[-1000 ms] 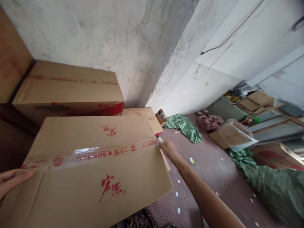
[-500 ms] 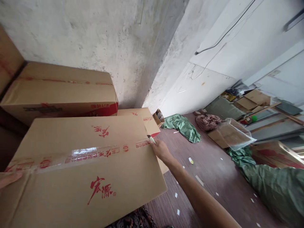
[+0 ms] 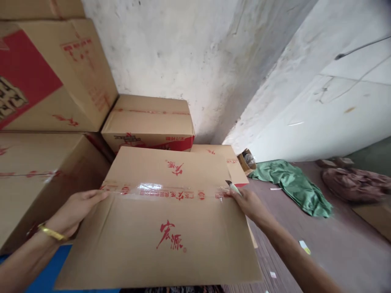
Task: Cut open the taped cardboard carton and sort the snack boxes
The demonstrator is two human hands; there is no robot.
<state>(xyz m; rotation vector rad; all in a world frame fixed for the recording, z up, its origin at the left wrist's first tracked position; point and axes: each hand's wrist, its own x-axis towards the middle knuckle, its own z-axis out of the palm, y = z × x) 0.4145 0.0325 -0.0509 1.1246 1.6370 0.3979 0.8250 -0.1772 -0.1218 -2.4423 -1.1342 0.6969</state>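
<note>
Our right hand (image 3: 249, 201) is curled closed around a cutter (image 3: 235, 188) at three o'clock on the taped carton (image 3: 168, 213) before us; our left hand (image 3: 77, 207) touches its nine o'clock edge, how tightly we cannot tell. Beyond, another carton (image 3: 149, 120) sits at twelve, green cloth (image 3: 290, 183) between two and three.

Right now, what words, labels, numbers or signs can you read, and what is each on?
"宏源": red print on the near carton.
"宏源" again, upside down, farther up that carton.
Clear tape: red print, upside down, too blurred to read fully.
Rear carton: dark and red print, too small to read surely.
Upper left carton: dark lettering cut off, red print blurred.
Lower left carton: red marks, unreadable.
</note>
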